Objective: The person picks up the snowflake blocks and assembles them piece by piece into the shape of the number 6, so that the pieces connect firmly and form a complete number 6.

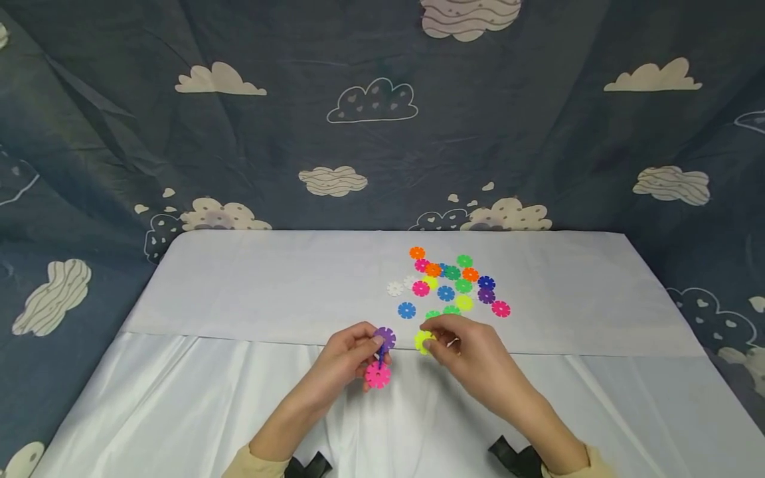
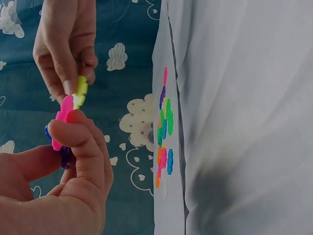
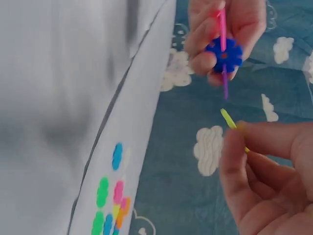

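Observation:
My left hand point(image 1: 346, 355) pinches a small chain of notched plastic discs. It joins a purple disc point(image 1: 386, 338), a dark blue disc point(image 3: 225, 55) set crosswise between, and a pink disc point(image 1: 378, 375) at the lower end. Between thumb and fingertips, my right hand point(image 1: 472, 348) holds one yellow notched disc point(image 1: 424, 342). In the right wrist view, a small gap separates that yellow disc from the purple end of the chain. Both hands are raised over the near part of the table, facing each other.
Beyond the hands, loose notched discs lie scattered on the white-covered table point(image 1: 269, 285), among them a blue disc point(image 1: 406, 310), a pink disc point(image 1: 501, 309) and several green and orange ones. A dark cloud-patterned cloth point(image 1: 370, 146) hangs behind the table.

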A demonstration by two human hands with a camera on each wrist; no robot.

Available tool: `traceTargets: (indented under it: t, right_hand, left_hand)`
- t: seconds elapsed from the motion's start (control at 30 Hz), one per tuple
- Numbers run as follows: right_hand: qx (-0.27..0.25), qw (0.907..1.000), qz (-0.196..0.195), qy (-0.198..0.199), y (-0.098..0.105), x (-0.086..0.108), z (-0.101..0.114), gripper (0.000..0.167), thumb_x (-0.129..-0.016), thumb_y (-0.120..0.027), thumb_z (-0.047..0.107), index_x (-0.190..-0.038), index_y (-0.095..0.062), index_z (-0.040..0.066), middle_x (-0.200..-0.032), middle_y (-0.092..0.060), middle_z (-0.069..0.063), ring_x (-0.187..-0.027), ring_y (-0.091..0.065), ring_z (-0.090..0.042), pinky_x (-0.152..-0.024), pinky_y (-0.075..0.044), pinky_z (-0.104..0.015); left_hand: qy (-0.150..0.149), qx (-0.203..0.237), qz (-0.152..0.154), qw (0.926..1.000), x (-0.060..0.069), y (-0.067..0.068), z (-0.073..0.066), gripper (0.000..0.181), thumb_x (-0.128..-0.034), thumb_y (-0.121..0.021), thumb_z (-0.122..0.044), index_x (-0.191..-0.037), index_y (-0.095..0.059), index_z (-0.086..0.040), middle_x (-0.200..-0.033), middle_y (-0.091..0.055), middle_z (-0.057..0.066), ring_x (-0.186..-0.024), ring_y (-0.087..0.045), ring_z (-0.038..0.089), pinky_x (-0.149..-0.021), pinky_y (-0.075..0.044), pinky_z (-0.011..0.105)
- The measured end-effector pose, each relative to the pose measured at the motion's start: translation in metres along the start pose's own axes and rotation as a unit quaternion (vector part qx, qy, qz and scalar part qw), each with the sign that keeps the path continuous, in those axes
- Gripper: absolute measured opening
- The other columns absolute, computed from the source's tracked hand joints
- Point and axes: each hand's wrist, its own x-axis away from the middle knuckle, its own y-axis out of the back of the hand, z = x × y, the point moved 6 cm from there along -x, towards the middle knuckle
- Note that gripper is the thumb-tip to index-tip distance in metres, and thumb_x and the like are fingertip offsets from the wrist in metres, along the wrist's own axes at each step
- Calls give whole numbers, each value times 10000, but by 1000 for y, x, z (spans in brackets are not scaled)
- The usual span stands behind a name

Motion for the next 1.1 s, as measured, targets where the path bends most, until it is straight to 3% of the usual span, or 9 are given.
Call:
traceTargets:
  t: [0.23,0.5,0.77,1.0,1.1]
  right_hand:
    - [-549,9944,-869,234,5,18,11,283,-850,-778,74,-1103,-707,179,-947,-645,125,-810,-579,-73,-726,-543,-238]
    - [-771,9906,-1118,192,-2,21,10,250,-856,-771,71,-1077,-703,167,-948,-654,116,-803,-591,-37,-766,-543,-227]
    - [-1329,9843,-989,606,-8,20,7,236,-892,-725,44,-1026,-705,237,-961,-643,144,-826,-625,-79,-736,-550,-266]
    - [-1926,9768,-732,575,-14,18,2,214,-919,-694,68,-1043,-715,242,-978,-645,71,-823,-653,-188,-740,-567,-294]
    - [-2364,9690,-579,433,-17,17,-1,204,-923,-687,68,-1055,-715,222,-986,-653,20,-837,-661,-272,-737,-573,-318]
  left_hand:
    - [-1,54,40,10000,0,-2,-1,225,-1028,-523,-188,-1046,-552,35,-902,-647,184,-596,-529,122,-490,-449,218]
    - [4,36,94,9999,2,-6,-5,258,-1013,-569,-231,-1028,-576,26,-890,-667,152,-563,-526,114,-480,-430,214]
    - [-29,-106,310,9995,5,-10,-8,268,-1010,-576,-231,-1007,-579,36,-918,-668,214,-529,-509,96,-449,-383,208]
    - [-30,79,181,9998,5,-10,-6,254,-1008,-578,-217,-962,-583,33,-848,-665,175,-531,-510,95,-445,-382,197]
    - [-32,207,148,9997,4,-10,-4,247,-1006,-580,-215,-935,-587,22,-805,-661,123,-522,-496,85,-452,-384,189]
